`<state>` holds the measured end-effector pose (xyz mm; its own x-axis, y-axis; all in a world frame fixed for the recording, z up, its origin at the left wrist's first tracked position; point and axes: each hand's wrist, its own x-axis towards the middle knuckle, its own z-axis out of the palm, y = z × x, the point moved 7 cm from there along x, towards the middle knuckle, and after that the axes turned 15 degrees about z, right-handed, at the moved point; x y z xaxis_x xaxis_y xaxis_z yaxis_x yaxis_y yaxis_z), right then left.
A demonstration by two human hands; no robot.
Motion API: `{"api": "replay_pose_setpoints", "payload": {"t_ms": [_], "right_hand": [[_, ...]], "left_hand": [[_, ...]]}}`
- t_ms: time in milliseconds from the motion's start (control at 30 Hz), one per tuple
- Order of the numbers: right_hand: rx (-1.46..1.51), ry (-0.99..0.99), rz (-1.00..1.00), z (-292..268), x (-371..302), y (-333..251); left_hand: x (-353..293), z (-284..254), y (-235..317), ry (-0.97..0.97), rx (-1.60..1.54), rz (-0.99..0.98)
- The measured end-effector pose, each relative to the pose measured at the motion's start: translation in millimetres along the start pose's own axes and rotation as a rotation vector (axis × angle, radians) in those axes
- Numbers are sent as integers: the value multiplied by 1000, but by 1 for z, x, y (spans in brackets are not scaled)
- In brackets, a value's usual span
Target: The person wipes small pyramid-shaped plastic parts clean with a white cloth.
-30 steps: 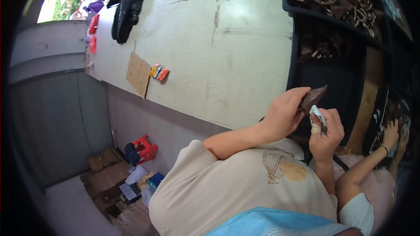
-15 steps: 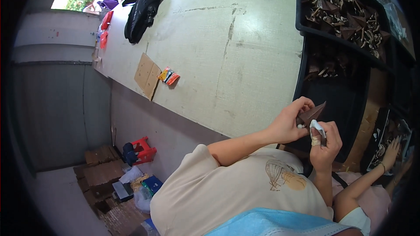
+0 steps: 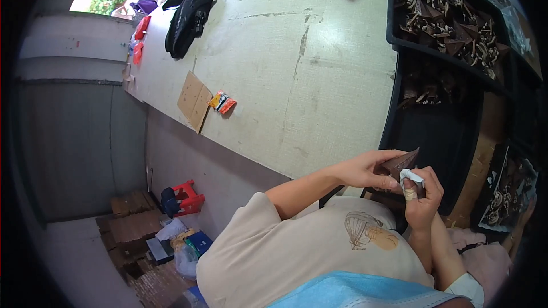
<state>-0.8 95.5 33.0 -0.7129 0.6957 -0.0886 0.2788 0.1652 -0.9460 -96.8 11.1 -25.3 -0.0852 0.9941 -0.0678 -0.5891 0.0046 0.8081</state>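
Note:
My left hand point(image 3: 365, 170) is closed round a dark brown, pointed piece point(image 3: 403, 162) with flat facets, its tip aimed up and to the right. Pinched in my right hand point(image 3: 428, 198) is a folded white cloth point(image 3: 412, 177), pressed against or very near the lower right side of the piece. Tan tape wraps my right thumb. Both hands are over the near edge of a black tray point(image 3: 434, 128), where several brown pieces lie at the far end. A fuller black tray point(image 3: 391, 8) beyond it holds brown pointed pieces and pale, twisted bits.
A pale table point(image 3: 337, 97) stretches away on the left, with flat cardboard point(image 3: 193, 102), an orange packet point(image 3: 222, 102) and a black bag point(image 3: 188, 20). On the right, a clear plastic bag point(image 3: 508, 199) holds more pieces. A co-worker's arm point(image 3: 448, 245) is beside mine. A red stool point(image 3: 187, 198) stands below.
My left hand has lowered and turned with the brown piece, its fingers now behind it. The right hand has dropped slightly with the cloth. The co-worker's hand has left the plastic bag.

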Motion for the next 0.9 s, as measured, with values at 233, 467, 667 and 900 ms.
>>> {"api": "replay_pose_setpoints", "payload": {"t_ms": [233, 467, 667, 900], "right_hand": [[-159, -9, -14, 8, 7, -14], [-267, 48, -77, 16, 4, -18], [-285, 25, -19, 6, 0, -10], [-222, 83, -123, 17, 10, -21]], "left_hand": [[6, 3, 18, 107, 954, 340], [7, 9, 14, 106, 1143, 358], [11, 5, 27, 147, 1098, 366], [7, 4, 17, 202, 1146, 377]]}}
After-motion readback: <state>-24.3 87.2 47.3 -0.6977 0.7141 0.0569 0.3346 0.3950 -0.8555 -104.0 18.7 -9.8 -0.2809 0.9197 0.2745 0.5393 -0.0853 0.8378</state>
